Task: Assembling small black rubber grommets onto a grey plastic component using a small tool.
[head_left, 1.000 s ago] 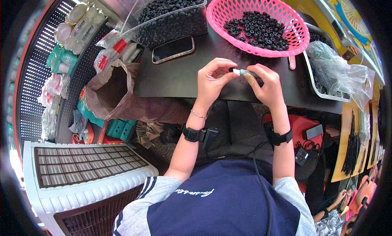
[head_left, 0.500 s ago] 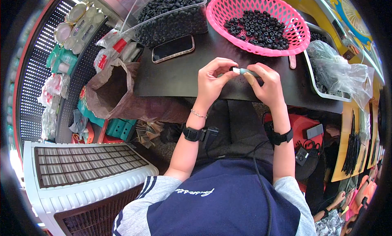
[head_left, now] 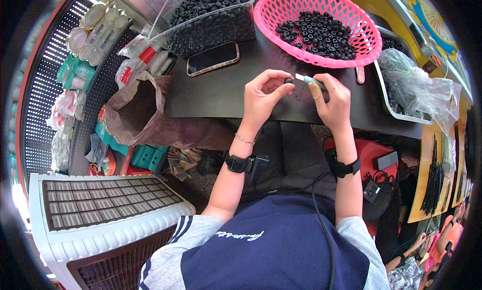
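Note:
Over the black table, my left hand pinches a small round black rubber-like piece between thumb and fingertips. My right hand is closed around a small knife with a grey-green handle. Its short, bright blade points left toward the black piece, with a narrow gap between them. A tan wrap covers part of a finger on that hand. Beyond both hands, a pink lattice basket holds many black ring-like pieces. Dark crumbs lie on the table below the blade.
A clear bin of black pieces stands at the back left, behind a phone. At right sits a grey tray with a plastic bag. A brown sack opens at left, above a white air cooler.
The knife blade has come away from the black piece as my right hand moved slightly right. My left hand stays nearly in place, still pinching the piece.

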Tool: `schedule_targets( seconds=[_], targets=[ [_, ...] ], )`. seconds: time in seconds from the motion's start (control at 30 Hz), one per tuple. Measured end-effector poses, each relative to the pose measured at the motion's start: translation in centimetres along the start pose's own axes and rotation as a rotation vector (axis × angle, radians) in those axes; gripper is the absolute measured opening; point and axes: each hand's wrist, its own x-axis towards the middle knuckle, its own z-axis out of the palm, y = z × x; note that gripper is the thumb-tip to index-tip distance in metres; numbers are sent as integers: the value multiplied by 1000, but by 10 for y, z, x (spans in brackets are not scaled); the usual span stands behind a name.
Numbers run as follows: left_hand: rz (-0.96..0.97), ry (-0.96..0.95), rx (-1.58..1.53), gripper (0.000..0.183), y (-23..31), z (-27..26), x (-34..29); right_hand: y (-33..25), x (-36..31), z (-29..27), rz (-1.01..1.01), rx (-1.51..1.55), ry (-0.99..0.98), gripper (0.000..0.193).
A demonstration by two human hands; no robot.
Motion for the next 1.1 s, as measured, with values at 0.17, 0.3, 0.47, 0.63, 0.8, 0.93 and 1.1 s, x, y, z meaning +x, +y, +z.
schedule_targets(
  seconds=[0.17, 0.3, 0.47, 0.63, 0.8, 0.93, 1.1],
  targets=[
    [24, -26, -36, 17, 0, -1, 2, -1, 0, 1, 27, -11, 2, 17],
    [10, 1, -66, 16, 1, -2, 1, 1, 0, 2, 6, -36, 20, 16],
    [33, 15, 7, 19, 3, -4, 4, -3, -1, 2, 82, -28, -21, 17],
    [258, 91, 329, 16, 61, -38, 62, 1, 0, 2, 47, -28, 22, 19],
    [515, 265, 851, 18, 118, -104, 157, -4, 4, 1, 60, -8, 20, 20],
    [452, 201, 1383, 43, 109, -105, 188, 0, 2, 3, 86, -27, -19, 21],
    [519, -400, 1123, 32, 68, -8, 186, 3, 2, 4, 80, -71, -58, 22]
  ],
)
